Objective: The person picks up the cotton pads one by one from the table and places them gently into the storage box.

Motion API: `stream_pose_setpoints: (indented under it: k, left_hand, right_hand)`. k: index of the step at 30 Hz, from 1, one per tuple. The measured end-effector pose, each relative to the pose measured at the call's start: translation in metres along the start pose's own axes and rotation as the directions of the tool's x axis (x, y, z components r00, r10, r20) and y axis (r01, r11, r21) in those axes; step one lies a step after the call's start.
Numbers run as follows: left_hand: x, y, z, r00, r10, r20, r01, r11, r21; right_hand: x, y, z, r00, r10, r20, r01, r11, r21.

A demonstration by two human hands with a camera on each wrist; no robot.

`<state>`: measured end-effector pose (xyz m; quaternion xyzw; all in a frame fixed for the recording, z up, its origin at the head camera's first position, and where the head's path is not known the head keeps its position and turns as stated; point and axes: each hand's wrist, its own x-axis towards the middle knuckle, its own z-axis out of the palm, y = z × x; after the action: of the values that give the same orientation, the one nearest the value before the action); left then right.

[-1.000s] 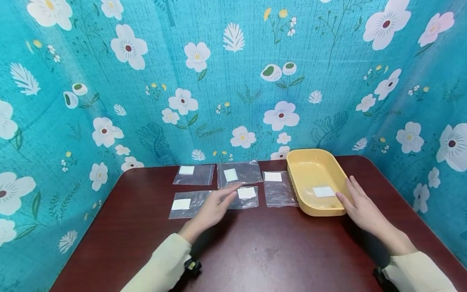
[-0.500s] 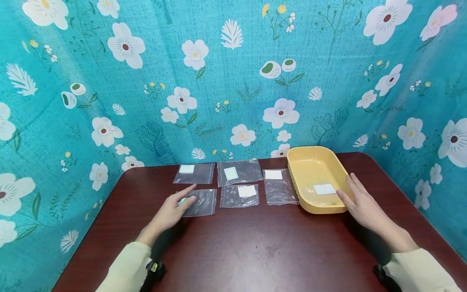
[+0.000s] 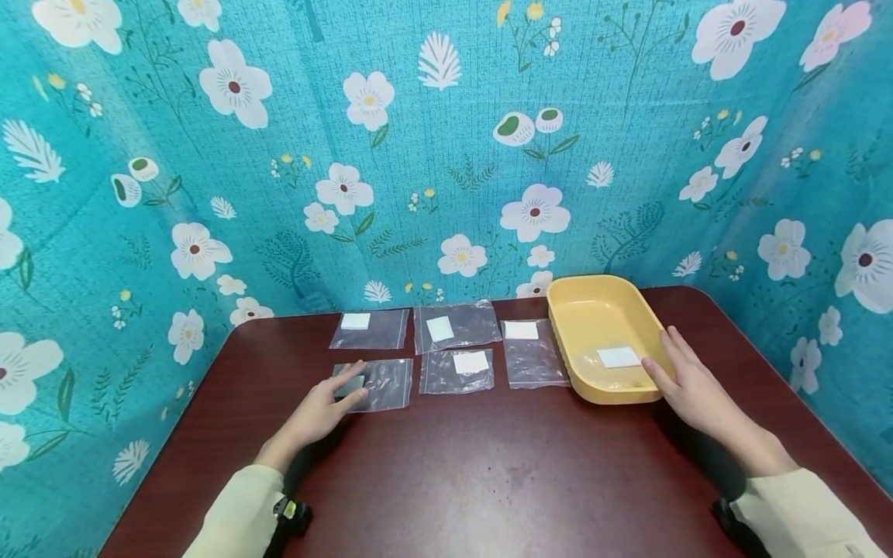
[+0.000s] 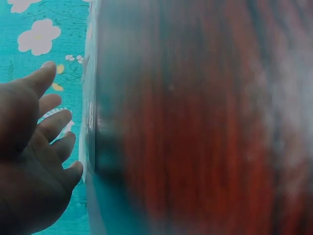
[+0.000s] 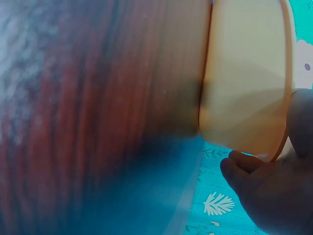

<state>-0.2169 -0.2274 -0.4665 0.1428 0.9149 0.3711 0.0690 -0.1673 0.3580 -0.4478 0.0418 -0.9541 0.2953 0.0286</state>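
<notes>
My left hand (image 3: 317,415) is spread over the front-left clear zip-lock bag (image 3: 387,385), its fingers loosely extended above the bag's pale label (image 3: 353,386). In the left wrist view its fingers are apart with nothing between them; whether a fingertip touches the bag cannot be told. At the right, my right hand (image 3: 698,403) holds the right rim of a yellow plastic tray (image 3: 593,293), thumb over the rim and fingers along the outer side. The right wrist view shows the tray's side wall (image 5: 244,73) beside that hand. Inside the tray lies a clear bag with a white label (image 3: 618,357).
Several more labelled clear bags lie flat: one back left (image 3: 380,332), one back middle (image 3: 474,325), one front middle (image 3: 446,380), and one against the tray (image 3: 536,368). The dark red table (image 3: 488,480) meets a teal flowered curtain (image 3: 418,155) at the back.
The left hand has moved left from the front-middle bag to the front-left bag and lowered slightly over its label. The right hand stays at the tray rim. The head view shifts slightly.
</notes>
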Motion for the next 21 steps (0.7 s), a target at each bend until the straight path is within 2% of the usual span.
stream_pose_setpoints:
  k: [8, 16, 21]
  left_hand:
    - [-0.001, -0.009, 0.005, 1.000, -0.007, 0.011, 0.007, 0.997, 0.079]
    - [-0.001, -0.013, 0.009, 0.998, 0.052, 0.027, -0.056, 0.986, 0.156]
    - [-0.001, -0.013, 0.010, 0.998, 0.058, 0.014, -0.059, 0.985, 0.161]
  right_hand:
    - [0.001, 0.001, 0.001, 1.000, -0.010, -0.021, 0.010, 1.000, -0.009]
    - [0.000, 0.000, 0.002, 0.999, -0.019, -0.026, 0.019, 1.000, -0.004]
    - [0.000, 0.001, 0.003, 0.999, -0.017, -0.033, 0.017, 1.000, -0.003]
